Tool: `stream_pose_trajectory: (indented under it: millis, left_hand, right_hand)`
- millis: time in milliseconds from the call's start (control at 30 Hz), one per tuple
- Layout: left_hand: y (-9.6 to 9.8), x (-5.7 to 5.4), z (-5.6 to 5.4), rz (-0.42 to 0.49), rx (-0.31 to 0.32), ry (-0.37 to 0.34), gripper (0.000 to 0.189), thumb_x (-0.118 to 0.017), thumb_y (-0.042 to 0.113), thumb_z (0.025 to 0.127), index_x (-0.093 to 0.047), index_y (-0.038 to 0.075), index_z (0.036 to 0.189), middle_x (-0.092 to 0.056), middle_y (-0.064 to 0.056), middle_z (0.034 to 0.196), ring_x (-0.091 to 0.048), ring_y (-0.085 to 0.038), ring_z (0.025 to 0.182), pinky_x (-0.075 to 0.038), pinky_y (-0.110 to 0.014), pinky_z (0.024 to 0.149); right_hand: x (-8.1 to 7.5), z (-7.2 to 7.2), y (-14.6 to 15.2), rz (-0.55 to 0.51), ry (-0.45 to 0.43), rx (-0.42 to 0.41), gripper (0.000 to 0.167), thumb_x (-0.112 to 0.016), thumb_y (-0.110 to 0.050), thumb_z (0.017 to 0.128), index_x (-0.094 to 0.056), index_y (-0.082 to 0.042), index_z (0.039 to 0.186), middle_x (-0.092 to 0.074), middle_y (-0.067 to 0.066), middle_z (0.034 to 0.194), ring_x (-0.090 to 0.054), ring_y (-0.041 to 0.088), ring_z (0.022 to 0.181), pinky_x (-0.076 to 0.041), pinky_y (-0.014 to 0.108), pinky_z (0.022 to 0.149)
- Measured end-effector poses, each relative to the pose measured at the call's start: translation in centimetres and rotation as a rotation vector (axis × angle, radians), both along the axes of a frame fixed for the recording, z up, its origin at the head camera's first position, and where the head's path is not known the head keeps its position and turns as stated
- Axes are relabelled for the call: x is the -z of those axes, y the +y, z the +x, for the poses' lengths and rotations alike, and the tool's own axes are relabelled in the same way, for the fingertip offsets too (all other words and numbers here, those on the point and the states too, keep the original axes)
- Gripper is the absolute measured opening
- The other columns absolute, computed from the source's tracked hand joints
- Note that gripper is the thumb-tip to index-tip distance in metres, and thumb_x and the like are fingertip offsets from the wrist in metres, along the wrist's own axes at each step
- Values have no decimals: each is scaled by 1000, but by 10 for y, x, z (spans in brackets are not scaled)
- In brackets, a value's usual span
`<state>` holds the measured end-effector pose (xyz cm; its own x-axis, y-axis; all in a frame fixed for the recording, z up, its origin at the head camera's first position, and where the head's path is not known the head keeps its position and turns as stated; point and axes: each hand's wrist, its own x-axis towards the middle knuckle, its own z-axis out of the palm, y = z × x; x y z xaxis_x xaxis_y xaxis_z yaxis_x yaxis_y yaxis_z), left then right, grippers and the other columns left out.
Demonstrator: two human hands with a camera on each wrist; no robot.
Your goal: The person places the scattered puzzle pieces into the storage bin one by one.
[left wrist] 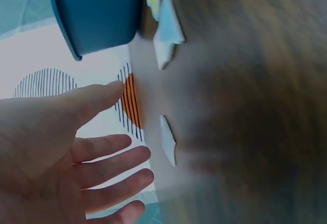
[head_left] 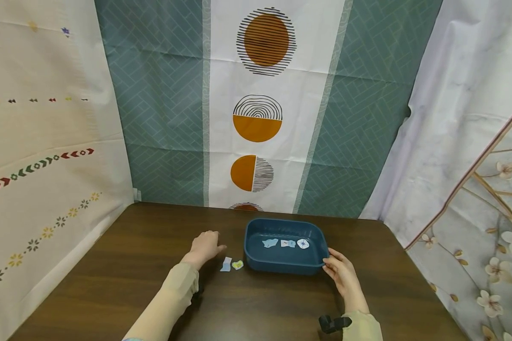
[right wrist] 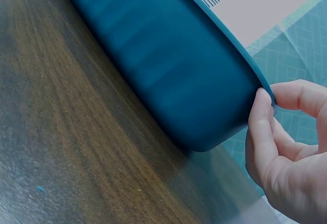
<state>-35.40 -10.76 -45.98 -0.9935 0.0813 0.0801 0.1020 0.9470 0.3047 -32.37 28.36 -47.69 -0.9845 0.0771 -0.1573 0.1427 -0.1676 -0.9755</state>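
A blue plastic basin [head_left: 287, 267] stands on the table. Inside lie a light blue flat piece [head_left: 270, 243], a white-and-blue piece [head_left: 288, 243] and a round piece with a star-like mark [head_left: 303, 244]. My right hand [head_left: 342, 273] pinches the basin's rim at the near right corner, thumb and fingers on either side. To the left of the basin, my left hand [head_left: 204, 247] hovers with relaxed, spread fingers, holding nothing. A thin flat piece [left wrist: 168, 141] lies before its fingertips in the left wrist view. Between hand and basin lie a pale blue piece [head_left: 226, 264] and a yellow-centred piece [head_left: 237, 264].
The dark brown wooden table [head_left: 256, 303] ends at a patterned curtain [head_left: 256, 184] behind. Light patterned cloths hang on the left [head_left: 47, 189] and the right [head_left: 465, 189]. Dark straps with small devices sit at both wrists.
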Motion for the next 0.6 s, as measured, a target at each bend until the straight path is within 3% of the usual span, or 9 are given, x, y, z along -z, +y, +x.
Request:
stream_pose_trajectory:
  millis: [267, 467, 600]
  left_hand:
    - [-6, 3, 5, -21, -43, -69, 37, -81, 33, 79, -66, 1, 85, -65, -13, 90, -60, -26, 74, -55, -46, 63]
    - [-8, 3, 8, -61, -48, -69, 44, -84, 33, 76, -69, -4, 94, -63, -17, 95, -62, -29, 78, -56, -47, 65]
    - [-9, 6, 8, -65, -59, -41, 38, -84, 31, 76, -70, -2, 89, -62, -15, 90, -62, -29, 77, -56, -46, 64]
  right_hand:
    - [0, 1, 1, -1, -4, 7, 58, -52, 3, 93, -30, 9, 145, -58, -7, 85, -55, 1, 71, -52, 15, 72]
    - [1, -1, 0, 7, 3, -3, 57, -51, 2, 94, -29, 10, 146, -58, -8, 85, -55, 1, 71, -52, 15, 73]
    - [1, -1, 0, 6, 4, 2, 56, -50, 3, 94, -30, 10, 145, -58, -8, 85, -55, 1, 71, -52, 15, 73]
